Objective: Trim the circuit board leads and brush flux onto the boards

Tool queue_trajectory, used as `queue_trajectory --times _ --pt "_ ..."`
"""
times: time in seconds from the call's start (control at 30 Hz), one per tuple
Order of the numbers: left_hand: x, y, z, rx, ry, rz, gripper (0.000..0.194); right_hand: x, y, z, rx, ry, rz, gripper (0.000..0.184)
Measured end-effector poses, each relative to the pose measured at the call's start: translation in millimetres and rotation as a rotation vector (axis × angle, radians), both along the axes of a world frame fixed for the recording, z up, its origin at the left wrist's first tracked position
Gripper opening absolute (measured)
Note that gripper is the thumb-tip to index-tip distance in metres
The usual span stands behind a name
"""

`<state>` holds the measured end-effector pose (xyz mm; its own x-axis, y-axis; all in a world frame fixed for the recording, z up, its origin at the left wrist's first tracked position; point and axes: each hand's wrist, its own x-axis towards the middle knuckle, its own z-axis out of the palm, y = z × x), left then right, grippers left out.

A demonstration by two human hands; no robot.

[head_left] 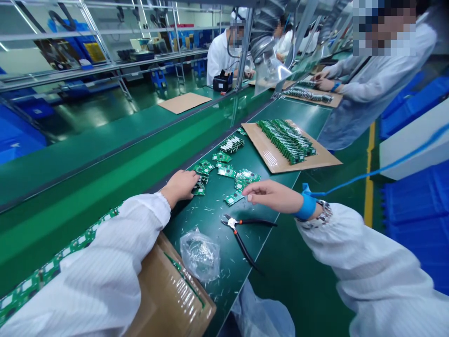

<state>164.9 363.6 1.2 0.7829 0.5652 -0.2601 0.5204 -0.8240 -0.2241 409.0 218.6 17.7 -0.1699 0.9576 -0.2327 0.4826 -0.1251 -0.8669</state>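
Small green circuit boards [229, 171] lie scattered on the dark green bench mat [210, 220]. My left hand [180, 186] is curled, its fingers closed on a little stack of boards [200, 186] at the mat's left edge. My right hand [271, 194], with a blue wrist strap [307, 206], reaches in from the right; its fingertips pinch at a single board [234, 198] lying flat. Black-handled cutters [242, 231] lie on the mat just below my right hand.
A cardboard sheet [277, 161] carries rows of upright boards beyond the loose ones. A crumpled plastic bag [199, 255] and a taped cardboard box [168, 299] sit near me. A conveyor belt [105, 178] runs along the left. Other people in white coats work at the far end.
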Motion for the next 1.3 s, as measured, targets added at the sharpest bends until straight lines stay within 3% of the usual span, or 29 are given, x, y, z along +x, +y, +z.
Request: queue_trajectory --times 0.3,0.73,1.3 --pt "1 5 -0.2 -0.031 0.06 -0.04 0.035 1 -3 -5.1 -0.048 0.016 0.036 0.035" --pt "28 8 9.4 -0.102 0.196 -0.025 0.031 -22 8 -12.5 -0.034 0.057 0.108 0.031" --pt "14 12 -0.9 -0.123 0.106 0.026 0.036 -10 -6 -27.5 -0.069 0.103 0.139 0.039"
